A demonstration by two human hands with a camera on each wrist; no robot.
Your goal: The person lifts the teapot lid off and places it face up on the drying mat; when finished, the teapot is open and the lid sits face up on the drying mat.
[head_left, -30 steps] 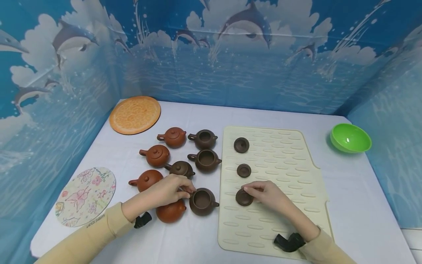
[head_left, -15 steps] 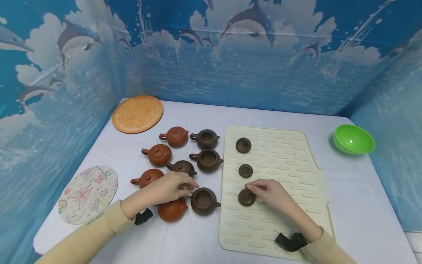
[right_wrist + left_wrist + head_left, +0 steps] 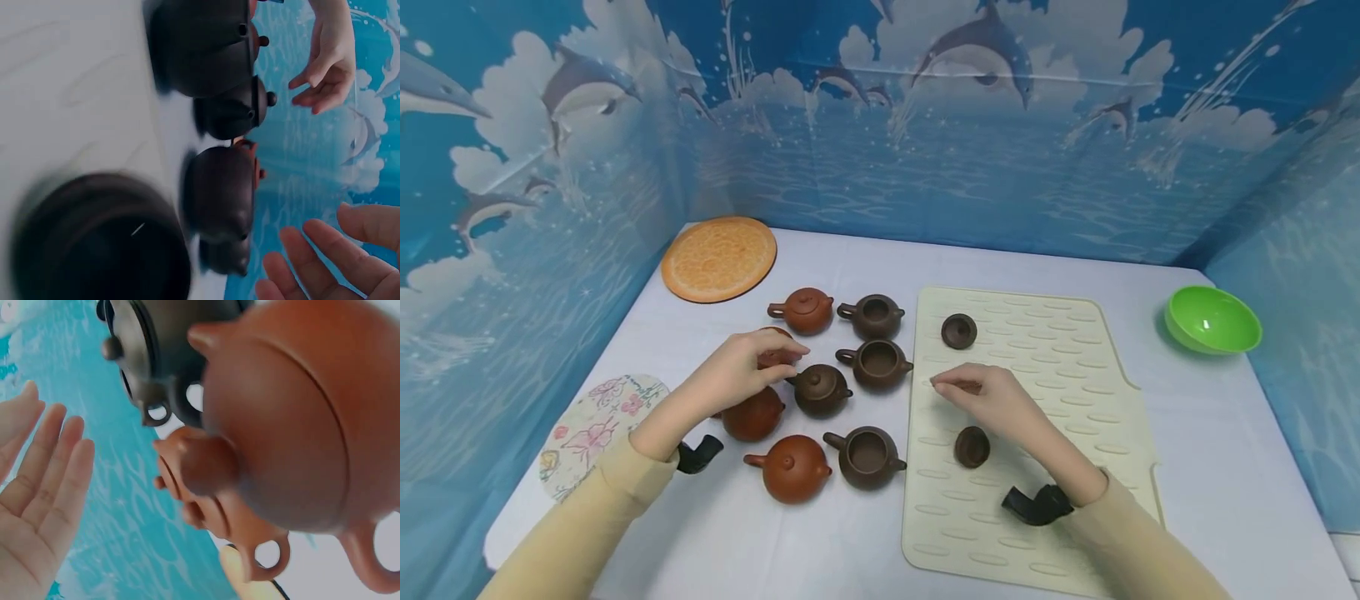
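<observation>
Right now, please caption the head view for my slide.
Left hand over brown teapots; right hand over a cream mat with dark lids.

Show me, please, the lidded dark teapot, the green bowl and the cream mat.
Lidded dark teapot [image 3: 820, 387]: head view, on its lid.
Green bowl [image 3: 1213, 321]: head view, on its inside.
Cream mat [image 3: 1071, 387]: head view, on bare surface.

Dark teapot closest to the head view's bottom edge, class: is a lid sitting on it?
No, the dark teapot is uncovered, its hollow inside showing from above.

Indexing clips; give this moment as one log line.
left hand: empty, above teapots; right hand: empty, above mat; lidless dark teapots: three
</observation>
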